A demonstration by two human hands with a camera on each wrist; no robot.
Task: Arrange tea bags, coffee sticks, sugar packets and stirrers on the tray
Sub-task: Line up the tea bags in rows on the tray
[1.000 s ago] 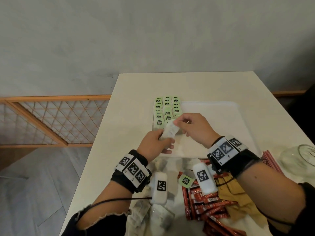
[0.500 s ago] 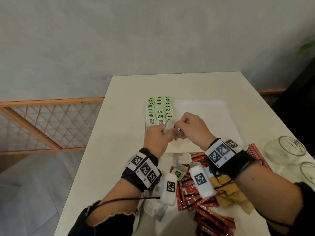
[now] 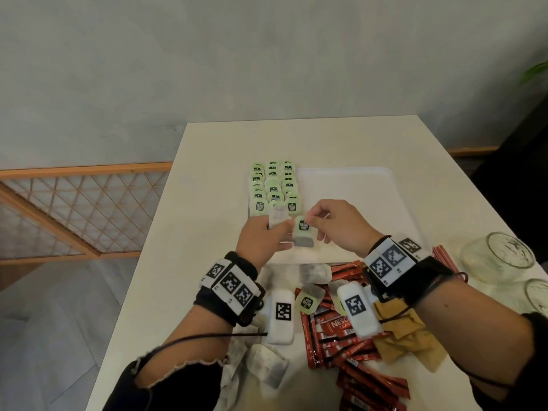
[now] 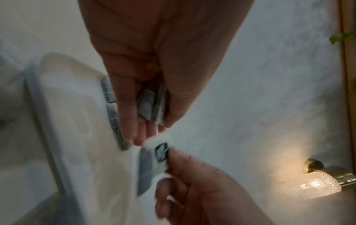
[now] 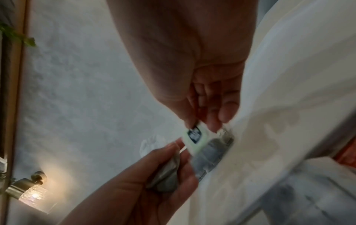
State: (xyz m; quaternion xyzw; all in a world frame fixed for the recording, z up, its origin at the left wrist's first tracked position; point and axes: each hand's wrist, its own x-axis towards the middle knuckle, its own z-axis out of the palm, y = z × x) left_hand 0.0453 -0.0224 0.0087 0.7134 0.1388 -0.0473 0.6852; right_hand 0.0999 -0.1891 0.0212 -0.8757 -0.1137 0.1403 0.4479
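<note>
- While both hands meet over the near-left part of the white tray (image 3: 370, 185), I see my left hand (image 3: 261, 235) with its fingers (image 4: 134, 115) curled round a small stack of tea bags (image 4: 154, 105), which it grips between thumb and fingers.
- My right hand (image 3: 338, 225) pinches the green tag (image 3: 302, 225) of one tea bag (image 3: 304, 241); thumb and forefinger clench the tag's top edge, and the grey pouch hangs below it, just above the tray's near edge.
- From the right wrist view the pinched tag (image 5: 195, 135) and its pouch lie against the tray's surface, though blur keeps me from saying whether they truly touch.
- At 11 o'clock from the hands, three columns of green-tagged tea bags (image 3: 274, 185) already sit in rows along the tray's left side.
- At 6 o'clock, on the bench (image 3: 213, 143) nearer me, lies a loose heap: red coffee sticks (image 3: 335, 348), several unsorted tea bags (image 3: 268, 366) and brown sugar packets (image 3: 406, 342).
- At 3 o'clock from the right wrist I make out a bundle of red stirrers (image 3: 443, 259) on the bench, just beside the tray's near-right corner.
- Farther out at 3 o'clock stand two clear glass jars (image 3: 498, 256), the second cut off by the frame edge.
</note>
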